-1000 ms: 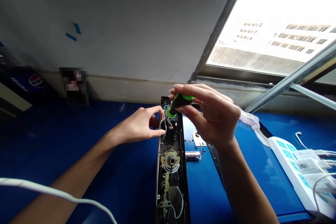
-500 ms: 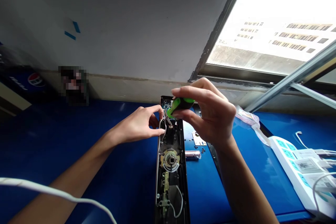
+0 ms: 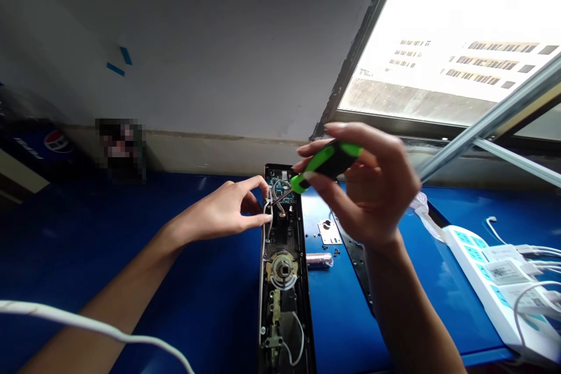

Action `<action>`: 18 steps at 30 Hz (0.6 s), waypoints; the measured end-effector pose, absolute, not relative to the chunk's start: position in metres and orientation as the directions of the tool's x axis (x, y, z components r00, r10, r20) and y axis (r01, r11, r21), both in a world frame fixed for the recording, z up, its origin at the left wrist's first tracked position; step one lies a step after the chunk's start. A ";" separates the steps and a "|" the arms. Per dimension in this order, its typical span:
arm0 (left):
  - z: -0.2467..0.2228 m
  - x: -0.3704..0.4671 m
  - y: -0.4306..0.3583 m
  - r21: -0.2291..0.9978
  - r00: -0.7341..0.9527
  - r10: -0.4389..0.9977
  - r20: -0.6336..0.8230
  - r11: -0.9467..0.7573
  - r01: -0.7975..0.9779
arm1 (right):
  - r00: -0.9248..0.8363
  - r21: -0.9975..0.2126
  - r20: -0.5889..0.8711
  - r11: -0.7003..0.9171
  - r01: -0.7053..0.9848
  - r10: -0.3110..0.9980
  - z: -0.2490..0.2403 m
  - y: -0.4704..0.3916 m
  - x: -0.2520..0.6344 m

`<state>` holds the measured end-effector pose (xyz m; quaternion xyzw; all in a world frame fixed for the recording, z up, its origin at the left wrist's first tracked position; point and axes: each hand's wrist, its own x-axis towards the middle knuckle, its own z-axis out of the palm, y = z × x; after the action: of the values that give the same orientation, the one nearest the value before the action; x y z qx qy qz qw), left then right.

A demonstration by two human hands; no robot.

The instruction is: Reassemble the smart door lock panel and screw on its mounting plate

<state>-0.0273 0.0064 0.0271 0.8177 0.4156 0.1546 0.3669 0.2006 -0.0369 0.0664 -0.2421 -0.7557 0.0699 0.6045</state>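
A long black device housing (image 3: 284, 239) lies open on the blue table, with a circuit board (image 3: 279, 187) at its far end and a round lock part (image 3: 284, 270) midway along. My left hand (image 3: 228, 207) pinches the white wires (image 3: 268, 216) at the housing's left edge, thumb and forefinger nearly together. Above the board's right side, my right hand (image 3: 368, 181) is closed around a green and black screwdriver (image 3: 331, 162). Its thin shaft slants down left to the wires near my left fingertips; the exact contact of its tip is too small to tell.
Right of the housing lie a metal plate (image 3: 328, 232), small screws (image 3: 336, 252), a wrapped cylinder (image 3: 319, 260) and a long black panel (image 3: 357, 263). A white power strip (image 3: 477, 280) with plugs is farther right. A white cable (image 3: 87, 320) crosses the lower left.
My right hand has moved right and tilted the screwdriver lower, so its shaft now shows. My left hand stays at the wires. The view has shifted slightly.
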 end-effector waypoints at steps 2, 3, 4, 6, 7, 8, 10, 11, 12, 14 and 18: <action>0.032 -0.028 0.005 0.698 0.584 0.811 -0.018 -0.409 0.589 | -0.061 -0.414 0.892 0.863 0.289 0.448 0.076 -0.040 0.214; 0.033 -0.026 0.003 0.682 0.568 0.822 0.033 -0.434 0.589 | -0.045 -0.447 0.877 0.845 0.295 0.479 0.081 -0.042 0.223; 0.034 -0.023 0.001 0.666 0.550 0.829 0.104 -0.468 0.581 | -0.091 -0.473 0.849 0.825 0.308 0.520 0.085 -0.043 0.232; 0.034 -0.015 -0.005 0.630 0.513 0.815 0.268 -0.552 0.547 | -0.233 -0.513 0.738 0.751 0.415 0.633 0.089 -0.043 0.250; 0.033 -0.009 -0.009 0.610 0.507 0.795 0.334 -0.592 0.526 | -0.307 -0.521 0.639 0.691 0.501 0.705 0.089 -0.041 0.258; 0.032 -0.004 -0.012 0.591 0.515 0.767 0.384 -0.632 0.501 | -0.367 -0.538 0.517 0.627 0.564 0.773 0.088 -0.039 0.265; 0.027 0.007 -0.019 0.564 0.579 0.694 0.427 -0.705 0.429 | -0.444 -0.598 0.296 0.526 0.605 0.846 0.083 -0.032 0.276; 0.024 0.011 -0.021 0.559 0.620 0.656 0.430 -0.733 0.388 | -0.455 -0.632 0.212 0.477 0.611 0.865 0.079 -0.029 0.278; 0.021 0.015 -0.023 0.560 0.656 0.626 0.421 -0.749 0.355 | -0.455 -0.643 0.185 0.458 0.614 0.871 0.076 -0.025 0.280; 0.016 0.019 -0.025 0.570 0.696 0.599 0.396 -0.755 0.326 | -0.459 -0.640 0.180 0.458 0.616 0.870 0.068 -0.018 0.280; 0.012 0.021 -0.024 0.565 0.702 0.600 0.384 -0.754 0.335 | -0.510 -0.616 0.170 0.495 0.613 0.843 0.060 -0.010 0.273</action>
<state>0.0211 -0.0242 0.0118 0.8925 0.2619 0.2836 0.2333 0.2733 -0.0097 0.0596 -0.4371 -0.8327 0.2480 0.2324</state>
